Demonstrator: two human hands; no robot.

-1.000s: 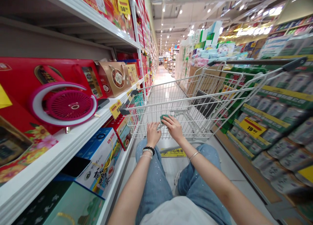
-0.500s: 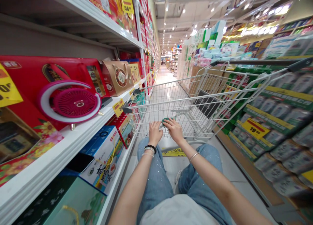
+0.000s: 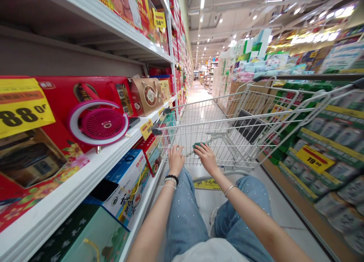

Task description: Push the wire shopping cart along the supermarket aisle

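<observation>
A small dark green piece, perhaps a folded cloth [image 3: 197, 145], lies under the fingers of my right hand [image 3: 207, 156], pressed toward the near side of a wire shopping cart [image 3: 193, 126]. Its far part is hidden by my fingers. My left hand [image 3: 176, 158] is held up with its fingers apart, close to the cart's lower left wires; whether it touches them I cannot tell. It holds nothing that I can see. The cart stands sideways across the aisle in front of my knees.
A white shelf [image 3: 113, 156] on my left carries red gift boxes, a pink fan [image 3: 105, 124] and price tags. Lower down lies a phone [image 3: 104, 190] on boxes. Stacked drink cans [image 3: 321, 129] stand at right. A yellow floor sign [image 3: 207, 184] shows under the cart.
My left hand has moved left, away from the green piece and my right hand, and its fingers have spread. My right hand stays on the piece. The view has shifted slightly left.
</observation>
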